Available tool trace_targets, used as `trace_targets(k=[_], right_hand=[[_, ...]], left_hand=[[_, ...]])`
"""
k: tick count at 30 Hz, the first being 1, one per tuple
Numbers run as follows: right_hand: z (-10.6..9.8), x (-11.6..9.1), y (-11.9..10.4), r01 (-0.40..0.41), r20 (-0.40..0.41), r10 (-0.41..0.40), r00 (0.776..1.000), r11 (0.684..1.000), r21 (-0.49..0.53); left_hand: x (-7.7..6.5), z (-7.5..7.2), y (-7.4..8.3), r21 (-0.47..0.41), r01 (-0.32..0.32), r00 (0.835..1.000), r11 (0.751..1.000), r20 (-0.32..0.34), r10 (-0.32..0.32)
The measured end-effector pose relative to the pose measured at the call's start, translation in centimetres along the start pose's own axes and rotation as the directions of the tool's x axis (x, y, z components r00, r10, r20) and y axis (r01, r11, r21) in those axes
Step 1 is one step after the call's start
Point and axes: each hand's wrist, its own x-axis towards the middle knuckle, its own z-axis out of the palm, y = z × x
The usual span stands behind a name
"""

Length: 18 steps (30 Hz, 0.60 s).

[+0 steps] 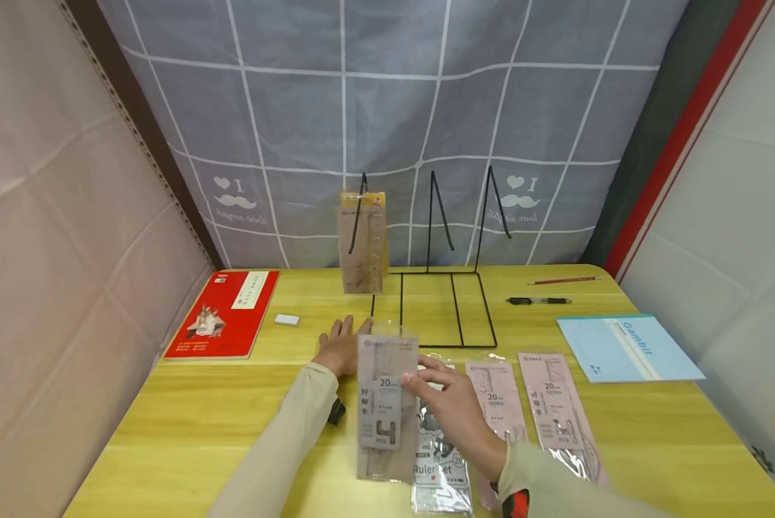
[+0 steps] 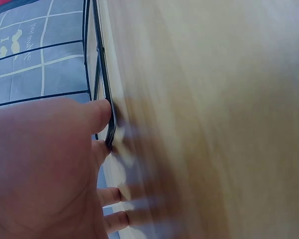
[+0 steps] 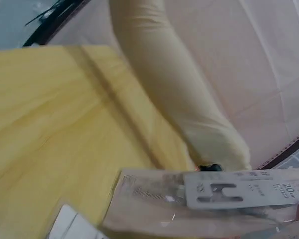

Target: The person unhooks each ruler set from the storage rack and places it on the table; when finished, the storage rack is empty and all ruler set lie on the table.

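Note:
My right hand (image 1: 455, 406) pinches a clear-wrapped ruler set (image 1: 387, 410) by its right edge, thumb in front, above the table. In the right wrist view, this ruler set (image 3: 239, 191) stretches across the bottom, with fingertips at the far right. My left hand (image 1: 343, 350) lies with fingers spread at the near left corner of a black wire rack (image 1: 493, 324). Close up in the left wrist view, the thumb and a finger of the left hand (image 2: 45, 164) touch the rack's wire (image 2: 107, 89). More packaged ruler sets (image 1: 361, 252) hang on the rack's left hook.
Other packs lie at the front: a grey ruler set (image 1: 442, 460), a pink one (image 1: 497, 399) and another pink one (image 1: 558, 410). A red notebook (image 1: 221, 316) and an eraser (image 1: 287, 319) are left; a pen (image 1: 538, 301), pencil (image 1: 565, 280) and blue notebook (image 1: 630, 349) are right.

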Motion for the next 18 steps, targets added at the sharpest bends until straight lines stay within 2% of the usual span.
trace_targets(k=[2, 6, 10, 14, 18], right_hand=[[0.4, 0.1, 0.5, 0.017, -0.016, -0.017, 1.0, 0.999, -0.042], [0.9, 0.6, 1.9, 0.088, -0.023, -0.093, 0.995, 0.984, -0.158], [1.1, 1.0, 3.2, 0.136, -0.016, -0.146, 0.989, 0.953, -0.272], [1.3, 1.2, 4.0, 0.156, -0.004, -0.169, 0.986, 0.914, -0.374], [1.4, 1.3, 4.4, 0.168, 0.024, -0.174, 0.984, 0.889, -0.427]], left_hand=[[-0.7, -0.6, 0.7, 0.006, 0.009, 1.0, 1.0, 0.004, -0.009], [-0.5, -0.2, 0.7, 0.075, 0.019, 1.0, 0.997, -0.013, -0.018], [-0.1, 0.1, 0.6, 0.119, 0.041, 0.999, 0.992, -0.023, -0.039], [-0.1, 0.2, 0.6, 0.105, 0.052, 0.998, 0.993, -0.03, -0.049], [-0.1, 0.1, 0.5, 0.089, 0.052, 0.998, 0.995, -0.033, -0.049]])
